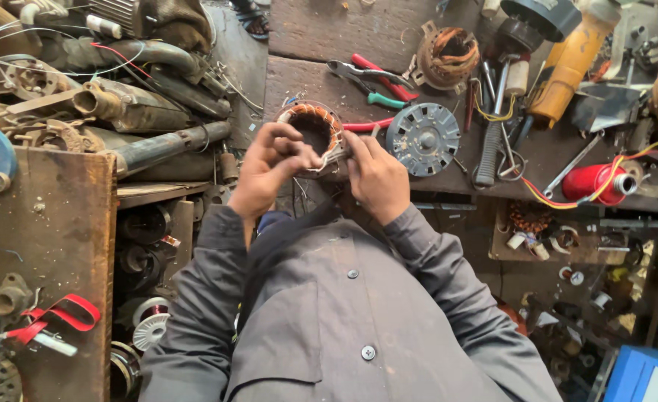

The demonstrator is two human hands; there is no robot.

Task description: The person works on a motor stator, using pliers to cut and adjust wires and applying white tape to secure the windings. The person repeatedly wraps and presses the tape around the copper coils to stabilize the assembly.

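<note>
A round motor stator with copper windings rests at the near edge of the dark workbench. My left hand grips its front rim, thumb across the opening. My right hand pinches the stator's right side, where thin white leads stick out. A grey sleeve covers each of my arms. A grey round motor end cover lies just to the right of the stator.
Red-handled pliers and a green-handled tool lie behind the stator. Another wound stator, a yellow power tool, a hammer and a red wire spool crowd the bench's right. Rusty motor parts and pipes are piled left.
</note>
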